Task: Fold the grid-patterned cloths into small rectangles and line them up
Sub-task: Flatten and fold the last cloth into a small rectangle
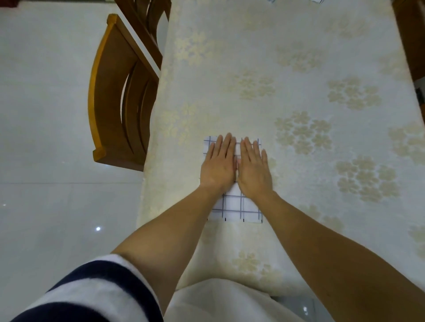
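A white cloth with a dark grid pattern [236, 206] lies folded into a narrow rectangle on the table, near the left edge. My left hand [218, 164] and my right hand [253, 169] lie flat side by side on its far half, fingers straight, pressing it down. The hands and wrists hide the cloth's middle. Its near end shows between my forearms, and its far corners peek out past my fingertips. Bits of more grid cloth [318, 1] show at the top edge of the view.
The table carries a cream tablecloth with pale gold flowers [322, 103]. Two wooden chairs [119, 96] stand against the table's left side, over a pale tiled floor [46, 138]. Dark wood [411, 34] shows at the right edge.
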`<state>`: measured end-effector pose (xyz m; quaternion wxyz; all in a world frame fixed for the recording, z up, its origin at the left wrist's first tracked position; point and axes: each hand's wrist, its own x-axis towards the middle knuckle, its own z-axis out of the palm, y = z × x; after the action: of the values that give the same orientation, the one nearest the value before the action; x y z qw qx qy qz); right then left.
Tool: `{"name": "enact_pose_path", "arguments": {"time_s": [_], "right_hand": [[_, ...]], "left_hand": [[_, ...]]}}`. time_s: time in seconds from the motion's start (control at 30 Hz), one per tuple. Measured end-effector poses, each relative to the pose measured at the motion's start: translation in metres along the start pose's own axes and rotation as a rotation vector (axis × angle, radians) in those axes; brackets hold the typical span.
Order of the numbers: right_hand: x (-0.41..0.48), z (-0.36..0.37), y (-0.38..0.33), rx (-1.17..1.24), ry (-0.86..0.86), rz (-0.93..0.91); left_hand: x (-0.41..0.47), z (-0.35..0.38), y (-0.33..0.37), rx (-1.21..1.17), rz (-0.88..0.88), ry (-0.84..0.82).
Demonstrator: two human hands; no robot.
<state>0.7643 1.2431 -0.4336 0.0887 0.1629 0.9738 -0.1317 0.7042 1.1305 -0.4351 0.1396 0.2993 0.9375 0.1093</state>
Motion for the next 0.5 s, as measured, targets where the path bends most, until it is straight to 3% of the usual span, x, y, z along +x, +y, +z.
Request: {"name": "enact_pose_path", "arguments": {"time_s": [0.13,0.4,0.5], "right_hand": [[-0.008,0.001,0.026,-0.104,0.001,-0.005],[-0.011,-0.014,0.047,-0.055,-0.061,0.091],[-0.018,-0.02,0.037,0.049,0.027,0.131]], "left_hand": [[-0.006,-0.001,-0.02,0.032,-0.045,0.039],[-0.008,-0.021,-0.047,0.068,-0.07,-0.088],[-0.004,-0.031,-0.037,0.047,0.069,-0.014]]}}
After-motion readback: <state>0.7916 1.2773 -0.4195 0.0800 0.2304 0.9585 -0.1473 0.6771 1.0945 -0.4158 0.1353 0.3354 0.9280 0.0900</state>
